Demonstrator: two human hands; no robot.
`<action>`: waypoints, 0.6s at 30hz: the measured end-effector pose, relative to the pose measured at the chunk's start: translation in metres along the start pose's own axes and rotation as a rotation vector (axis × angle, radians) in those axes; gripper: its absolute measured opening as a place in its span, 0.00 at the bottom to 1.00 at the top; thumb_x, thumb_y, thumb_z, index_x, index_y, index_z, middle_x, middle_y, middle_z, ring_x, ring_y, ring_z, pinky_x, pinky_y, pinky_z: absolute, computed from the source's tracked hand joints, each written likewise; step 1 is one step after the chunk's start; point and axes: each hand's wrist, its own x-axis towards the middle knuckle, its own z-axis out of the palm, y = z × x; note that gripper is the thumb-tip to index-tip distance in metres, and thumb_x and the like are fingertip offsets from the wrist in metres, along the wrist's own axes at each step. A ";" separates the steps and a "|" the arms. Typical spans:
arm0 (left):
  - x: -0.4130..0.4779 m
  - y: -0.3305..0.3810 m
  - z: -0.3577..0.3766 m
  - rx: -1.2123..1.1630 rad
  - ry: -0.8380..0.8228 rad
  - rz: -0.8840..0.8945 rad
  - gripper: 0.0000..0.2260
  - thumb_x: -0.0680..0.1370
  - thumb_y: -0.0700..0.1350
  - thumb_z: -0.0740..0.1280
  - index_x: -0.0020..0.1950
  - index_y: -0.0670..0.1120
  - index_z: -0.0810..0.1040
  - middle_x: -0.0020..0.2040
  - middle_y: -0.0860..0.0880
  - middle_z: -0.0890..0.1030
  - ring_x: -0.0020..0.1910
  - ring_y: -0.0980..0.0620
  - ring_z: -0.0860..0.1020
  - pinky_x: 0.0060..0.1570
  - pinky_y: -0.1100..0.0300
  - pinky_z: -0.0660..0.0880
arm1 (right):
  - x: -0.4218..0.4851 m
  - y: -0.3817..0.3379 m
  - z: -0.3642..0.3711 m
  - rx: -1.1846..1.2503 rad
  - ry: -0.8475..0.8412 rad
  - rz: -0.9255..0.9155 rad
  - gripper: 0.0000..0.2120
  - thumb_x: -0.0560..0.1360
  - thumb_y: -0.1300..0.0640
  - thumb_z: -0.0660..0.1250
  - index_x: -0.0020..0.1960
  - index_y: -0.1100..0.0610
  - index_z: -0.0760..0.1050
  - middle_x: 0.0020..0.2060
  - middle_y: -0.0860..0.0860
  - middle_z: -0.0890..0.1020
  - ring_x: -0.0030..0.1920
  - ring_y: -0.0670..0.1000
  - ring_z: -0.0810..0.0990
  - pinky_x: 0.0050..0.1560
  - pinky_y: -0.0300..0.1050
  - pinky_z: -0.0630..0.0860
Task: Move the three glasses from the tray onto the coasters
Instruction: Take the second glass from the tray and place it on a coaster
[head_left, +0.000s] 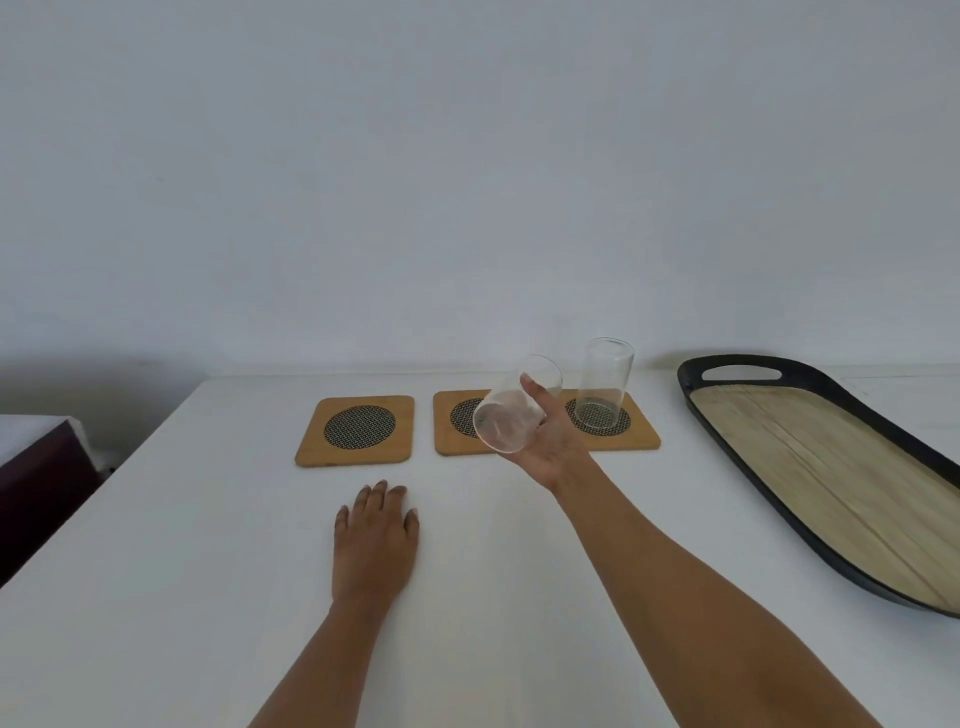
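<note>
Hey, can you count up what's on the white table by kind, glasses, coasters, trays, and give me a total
Clear drinking glasses: 2, one upright on the right-hand coaster, one tilted in the right hand
Square wooden coasters with dark mesh centres: 3
Oval black tray with a wooden base: 1, with no glass on the part in view
Total: 6

The right hand (550, 447) grips a clear tilted drinking glass (511, 410) above the middle square wooden coaster (457, 423). Another clear glass (602, 384) stands upright on the right wooden coaster (641, 434). The left hand (376, 535) lies flat on the white table (182, 571).
</note>
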 end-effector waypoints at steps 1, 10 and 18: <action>0.000 0.000 0.000 0.000 0.000 0.000 0.19 0.80 0.49 0.53 0.71 0.46 0.63 0.74 0.47 0.64 0.75 0.48 0.59 0.74 0.48 0.55 | 0.003 0.001 0.001 0.025 -0.015 -0.023 0.20 0.72 0.55 0.68 0.61 0.59 0.68 0.47 0.57 0.77 0.45 0.56 0.79 0.37 0.49 0.83; -0.001 0.002 -0.002 0.010 -0.001 -0.007 0.19 0.80 0.49 0.52 0.71 0.47 0.62 0.74 0.47 0.63 0.75 0.49 0.58 0.74 0.49 0.54 | 0.016 -0.007 0.004 -0.214 0.089 0.078 0.15 0.74 0.45 0.66 0.49 0.57 0.72 0.39 0.56 0.77 0.36 0.54 0.78 0.31 0.42 0.80; -0.001 0.002 -0.001 0.000 0.004 -0.014 0.19 0.80 0.49 0.52 0.71 0.47 0.62 0.74 0.47 0.63 0.75 0.49 0.58 0.74 0.49 0.54 | 0.039 -0.025 0.033 -1.218 0.399 -0.098 0.35 0.66 0.54 0.76 0.66 0.57 0.61 0.56 0.54 0.69 0.50 0.54 0.74 0.37 0.44 0.77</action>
